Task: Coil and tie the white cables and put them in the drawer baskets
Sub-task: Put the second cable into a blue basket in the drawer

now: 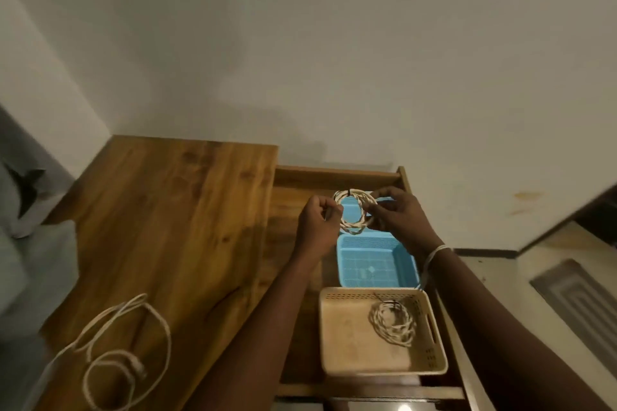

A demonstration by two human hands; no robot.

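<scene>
Both hands pinch one coiled white cable (354,212) above the drawer's (337,173) far end: left hand (317,222) on its left rim, right hand (399,213) on its right, over the blue basket (377,264); second coil (394,322) lies in the beige basket (347,334) at the near end; loose cable (117,350) near the tabletop's (173,210) front-left corner

Before you: a desktop (160,227) of varnished wood, warm brown, visible grain, a mild sheen. Drawer (334,177) walls of the same wood. Blue basket (347,264) of smooth plastic with a gridded floor. Beige basket (337,330) of matt perforated plastic. Your coiled cable (355,212), twisted white cord, looks matt. Wall (367,43) of flat matt paint.
</scene>
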